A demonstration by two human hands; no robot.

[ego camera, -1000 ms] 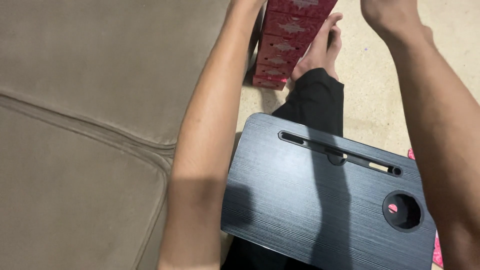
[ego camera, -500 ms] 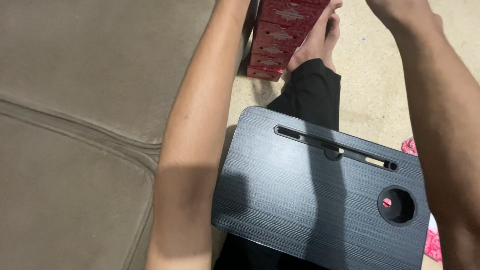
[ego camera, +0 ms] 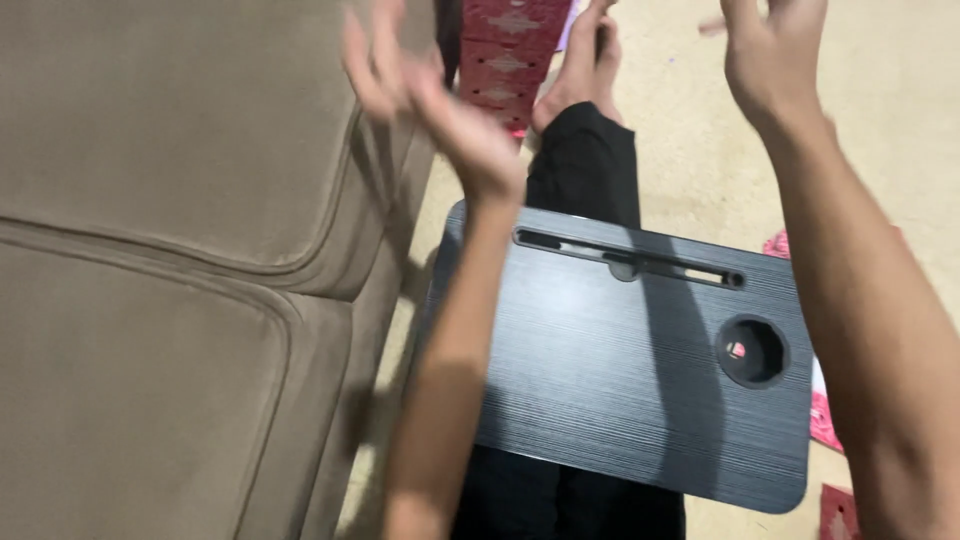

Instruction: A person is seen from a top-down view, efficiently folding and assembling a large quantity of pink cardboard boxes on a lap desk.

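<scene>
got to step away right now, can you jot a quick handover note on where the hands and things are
Left hand: raised, fingers spread, blurred, holding nothing.
Right hand: raised near the top edge, partly cut off, nothing seen in its grip.
Red patterned box: upright on the floor by the bare foot, beside the tan sofa; neither hand touches it.
Black lap tray: across the legs, its top bare, with a slot and a round cup hole.
Red pieces: on the floor at the tray's right edge.
Done: both hands off the box. Left: cannot tell.

Left hand (ego camera: 440,95) now off the tall red patterned box (ego camera: 510,55), open, blurred; right hand (ego camera: 770,50) now raised, empty.
</scene>
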